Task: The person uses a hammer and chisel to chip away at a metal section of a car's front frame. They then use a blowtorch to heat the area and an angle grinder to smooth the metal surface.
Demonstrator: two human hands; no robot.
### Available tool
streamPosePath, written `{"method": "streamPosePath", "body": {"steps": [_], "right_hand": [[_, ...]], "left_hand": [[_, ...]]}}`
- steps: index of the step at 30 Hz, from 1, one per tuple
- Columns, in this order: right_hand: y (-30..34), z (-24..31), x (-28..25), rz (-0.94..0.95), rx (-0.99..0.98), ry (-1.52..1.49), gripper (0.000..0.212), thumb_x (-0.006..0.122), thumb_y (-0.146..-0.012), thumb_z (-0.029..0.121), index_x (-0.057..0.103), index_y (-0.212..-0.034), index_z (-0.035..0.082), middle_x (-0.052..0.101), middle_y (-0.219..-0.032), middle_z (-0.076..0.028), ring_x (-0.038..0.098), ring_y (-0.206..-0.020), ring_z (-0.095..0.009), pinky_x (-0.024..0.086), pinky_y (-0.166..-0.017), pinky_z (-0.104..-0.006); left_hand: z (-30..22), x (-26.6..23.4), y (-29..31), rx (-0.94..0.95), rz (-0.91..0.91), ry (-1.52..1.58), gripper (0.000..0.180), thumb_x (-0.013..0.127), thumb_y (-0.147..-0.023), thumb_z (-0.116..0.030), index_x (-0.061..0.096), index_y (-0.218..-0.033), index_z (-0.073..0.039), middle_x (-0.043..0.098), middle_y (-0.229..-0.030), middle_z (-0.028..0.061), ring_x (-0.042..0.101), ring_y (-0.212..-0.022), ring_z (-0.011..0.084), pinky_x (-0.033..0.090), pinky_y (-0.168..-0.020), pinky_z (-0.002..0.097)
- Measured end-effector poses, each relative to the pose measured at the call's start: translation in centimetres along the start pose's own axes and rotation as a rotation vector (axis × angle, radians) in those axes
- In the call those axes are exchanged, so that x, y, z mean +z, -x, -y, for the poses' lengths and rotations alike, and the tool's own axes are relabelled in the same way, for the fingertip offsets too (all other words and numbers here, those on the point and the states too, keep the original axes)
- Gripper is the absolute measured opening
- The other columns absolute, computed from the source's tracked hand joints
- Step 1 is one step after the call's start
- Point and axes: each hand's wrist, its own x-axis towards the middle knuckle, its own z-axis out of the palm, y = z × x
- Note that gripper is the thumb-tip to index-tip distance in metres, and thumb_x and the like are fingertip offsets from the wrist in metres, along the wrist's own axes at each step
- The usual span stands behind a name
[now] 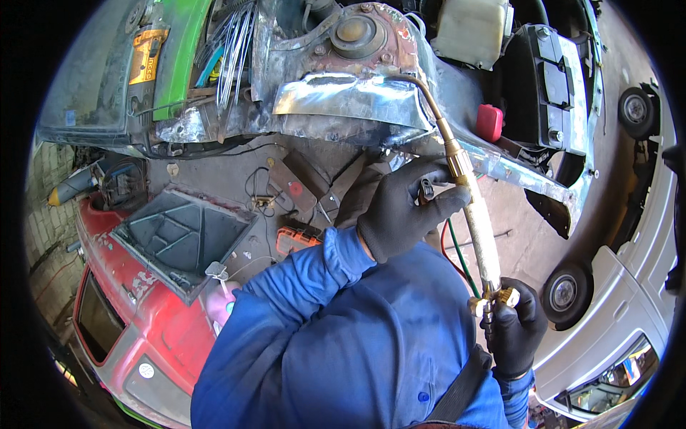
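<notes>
My right hand (518,329), in a black glove, is closed around the lower end of a gas welding torch (482,239), with its fingers at the brass valve knob (509,297). The torch slants up and left; its bent copper tip reaches the bare metal panel below the strut mount. My left hand (407,207), also gloved in black, is curled around a small lighter (426,190) with a metal top. Its thumb and forefinger lie against the torch's upper handle and brass collar. I cannot make out a flame at the tip.
A car's stripped engine bay spans the top, with a strut mount (356,36), a battery (547,86) and a red cap (489,123). A yellow power tool (148,57) lies at left. Red and green hoses (461,261) hang beside me. A black panel (186,236) rests by a red car body (153,307).
</notes>
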Motion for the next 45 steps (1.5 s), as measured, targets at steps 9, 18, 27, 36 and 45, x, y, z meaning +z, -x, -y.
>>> {"method": "streamPosePath", "body": {"steps": [9, 18, 27, 36, 45], "right_hand": [[-0.1, 0.5, 0.2, 0.015, 0.001, -0.035, 0.034, 0.075, -0.101, 0.013, 0.073, -0.130, -0.005, 0.077, -0.108, -0.010, 0.073, -0.096, -0.016, 0.059, -0.088, -0.0316], [0.1, 0.1, -0.1, 0.016, 0.034, -0.009, 0.034, 0.073, -0.101, 0.013, 0.073, -0.129, -0.005, 0.075, -0.117, -0.013, 0.073, -0.099, -0.017, 0.059, -0.089, -0.0322], [0.1, -0.4, -0.1, 0.018, 0.031, 0.021, 0.034, 0.072, -0.101, 0.013, 0.074, -0.129, -0.005, 0.075, -0.121, -0.014, 0.074, -0.102, -0.019, 0.059, -0.092, -0.0348], [0.0, -0.5, -0.1, 0.014, 0.043, 0.015, 0.033, 0.074, -0.102, 0.017, 0.074, -0.129, -0.004, 0.076, -0.120, -0.014, 0.074, -0.104, -0.020, 0.059, -0.094, -0.0362], [-0.1, -0.1, 0.2, 0.026, 0.003, -0.035, 0.032, 0.074, -0.103, 0.015, 0.074, -0.129, -0.005, 0.077, -0.114, -0.012, 0.074, -0.100, -0.018, 0.060, -0.092, -0.0330]], "left_hand": [[0.3, -0.1, 0.0, 0.011, -0.006, 0.002, 0.036, 0.084, -0.103, -0.022, 0.074, -0.127, 0.002, 0.080, -0.106, 0.0056, 0.072, -0.098, 0.0072, 0.060, -0.083, 0.0273], [0.3, -0.3, 0.0, 0.017, 0.020, -0.032, 0.039, 0.085, -0.103, -0.023, 0.073, -0.130, 0.002, 0.080, -0.104, 0.0044, 0.071, -0.095, 0.0066, 0.060, -0.082, 0.0266], [0.6, -0.5, -0.1, 0.095, 0.020, -0.085, 0.035, 0.085, -0.102, -0.022, 0.076, -0.126, 0.002, 0.080, -0.109, 0.0069, 0.072, -0.097, 0.0088, 0.060, -0.082, 0.0275], [0.9, -0.3, 0.0, 0.022, 0.011, 0.014, 0.031, 0.085, -0.102, -0.020, 0.076, -0.123, 0.001, 0.079, -0.111, 0.0076, 0.073, -0.099, 0.0103, 0.061, -0.086, 0.0279], [0.7, -0.3, 0.0, 0.005, 0.013, 0.014, 0.030, 0.084, -0.103, -0.022, 0.076, -0.122, 0.000, 0.078, -0.107, 0.0056, 0.070, -0.096, 0.0082, 0.059, -0.081, 0.0266]]}}
